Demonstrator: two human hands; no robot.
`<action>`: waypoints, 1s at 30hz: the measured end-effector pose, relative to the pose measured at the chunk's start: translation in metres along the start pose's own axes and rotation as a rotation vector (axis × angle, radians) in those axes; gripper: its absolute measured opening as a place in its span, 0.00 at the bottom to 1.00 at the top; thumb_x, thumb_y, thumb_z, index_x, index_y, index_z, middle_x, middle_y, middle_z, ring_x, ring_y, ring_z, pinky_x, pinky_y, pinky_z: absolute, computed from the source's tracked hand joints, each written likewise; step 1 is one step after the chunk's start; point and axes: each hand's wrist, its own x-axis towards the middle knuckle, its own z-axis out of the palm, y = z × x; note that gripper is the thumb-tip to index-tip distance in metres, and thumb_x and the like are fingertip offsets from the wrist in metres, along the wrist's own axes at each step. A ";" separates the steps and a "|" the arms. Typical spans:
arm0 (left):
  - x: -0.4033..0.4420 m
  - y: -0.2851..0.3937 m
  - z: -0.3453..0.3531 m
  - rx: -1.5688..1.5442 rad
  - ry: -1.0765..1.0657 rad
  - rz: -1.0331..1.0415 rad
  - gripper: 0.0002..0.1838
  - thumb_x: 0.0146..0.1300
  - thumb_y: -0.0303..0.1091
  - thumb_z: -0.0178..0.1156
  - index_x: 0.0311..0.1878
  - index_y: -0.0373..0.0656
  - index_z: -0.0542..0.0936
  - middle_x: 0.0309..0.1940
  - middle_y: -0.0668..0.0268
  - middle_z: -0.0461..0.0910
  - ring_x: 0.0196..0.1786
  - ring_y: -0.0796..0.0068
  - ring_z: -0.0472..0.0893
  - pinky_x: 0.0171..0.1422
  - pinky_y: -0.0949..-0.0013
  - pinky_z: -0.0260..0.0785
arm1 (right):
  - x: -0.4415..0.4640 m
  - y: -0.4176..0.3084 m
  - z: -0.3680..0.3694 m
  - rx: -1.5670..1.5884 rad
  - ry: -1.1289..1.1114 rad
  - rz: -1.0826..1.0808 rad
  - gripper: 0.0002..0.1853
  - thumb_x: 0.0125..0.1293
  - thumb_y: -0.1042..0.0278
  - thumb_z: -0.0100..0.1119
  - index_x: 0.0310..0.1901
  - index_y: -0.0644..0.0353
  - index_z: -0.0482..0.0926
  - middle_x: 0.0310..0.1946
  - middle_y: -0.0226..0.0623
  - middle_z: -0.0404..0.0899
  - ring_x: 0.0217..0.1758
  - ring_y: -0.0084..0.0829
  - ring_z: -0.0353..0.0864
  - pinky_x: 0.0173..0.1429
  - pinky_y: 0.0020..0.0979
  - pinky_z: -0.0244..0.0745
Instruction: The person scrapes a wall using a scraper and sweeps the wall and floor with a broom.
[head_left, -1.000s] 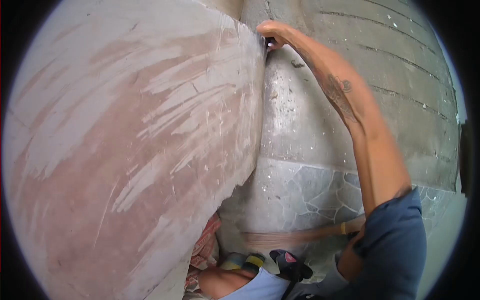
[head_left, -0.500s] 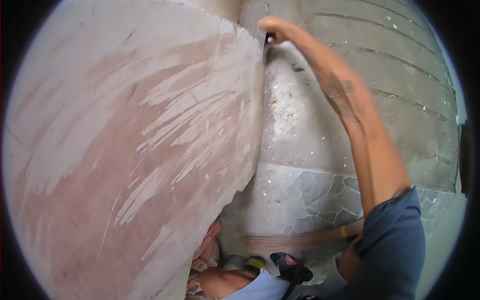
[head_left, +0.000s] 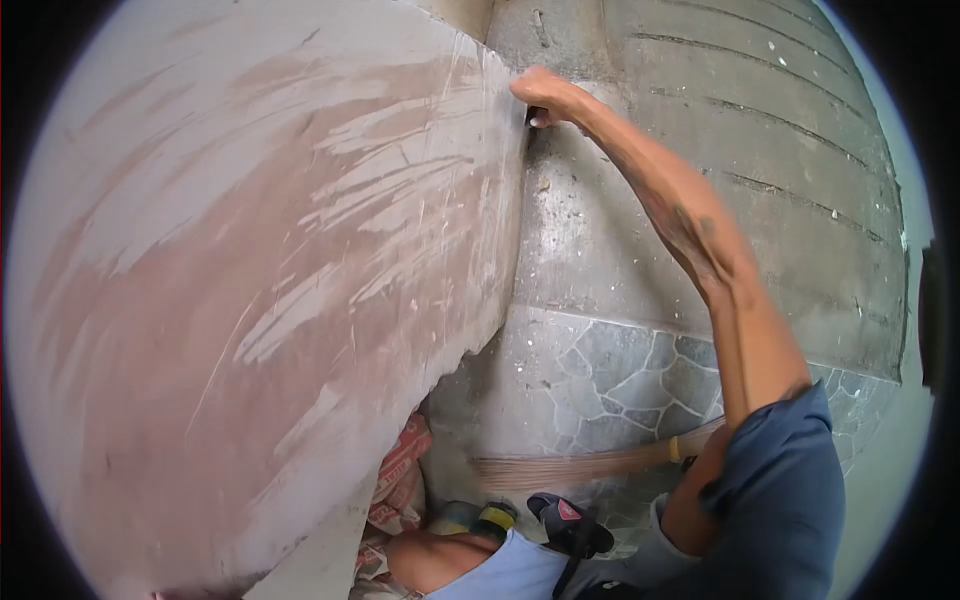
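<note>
My right hand (head_left: 543, 95) is closed around a small dark object (head_left: 533, 117), mostly hidden by the fingers, at the upper corner of a wall face (head_left: 280, 290). The bare, tattooed forearm runs down to a dark blue sleeve (head_left: 775, 500) at the lower right. Smeared grey and pinkish patches cover the wall face, whose right edge lies just beside and below the hand. My left hand cannot be seen; bare skin of a bent arm (head_left: 435, 560) shows at the bottom.
Red and white bags (head_left: 400, 480) lie below the wall's broken lower edge. A bundle of thin brown strips (head_left: 570, 470) crosses stone-patterned flooring (head_left: 630, 375). A dark shoe (head_left: 560, 515) shows near the bottom. Grooved grey concrete (head_left: 780, 150) spans the upper right.
My right hand sits slightly lower in view beside the wall edge, still closed on the dark object. The camera view has shifted a little, moving the wall marks and floor.
</note>
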 end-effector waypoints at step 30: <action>0.001 0.006 -0.017 0.020 -0.104 -0.079 0.06 0.60 0.23 0.59 0.37 0.44 0.83 0.34 0.68 0.85 0.41 0.64 0.83 0.50 0.67 0.72 | -0.150 -0.090 0.125 0.178 0.315 0.330 0.18 0.56 0.68 0.53 0.43 0.73 0.80 0.41 0.64 0.81 0.49 0.57 0.82 0.53 0.47 0.78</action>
